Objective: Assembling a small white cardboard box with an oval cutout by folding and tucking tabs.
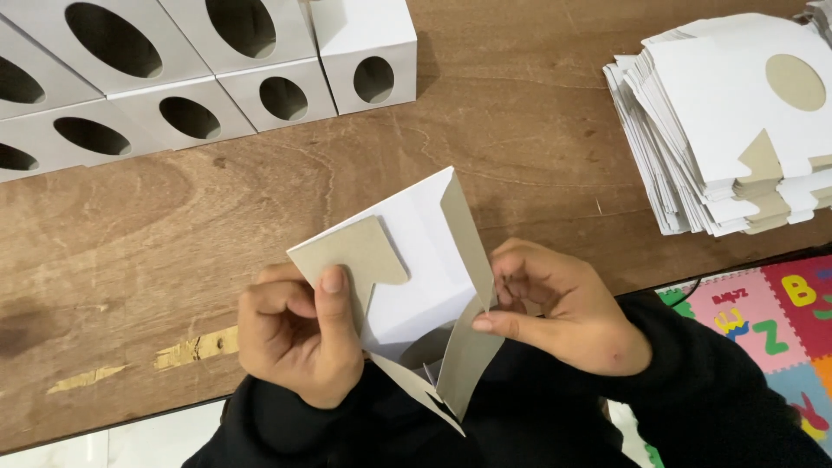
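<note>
A partly folded white cardboard box blank (425, 260) with grey inner flaps is held over the near edge of a wooden table (260, 217). My left hand (299, 334) grips its left side, thumb pressed on a grey flap. My right hand (559, 303) pinches a long grey flap on the right side between thumb and fingers. The lower part of the blank hangs over my dark sleeves.
Several finished white boxes (173, 69) with oval holes stand in rows at the far left. A stack of flat white box blanks (737, 130) lies at the far right. A colourful foam letter mat (771, 321) covers the floor at the right.
</note>
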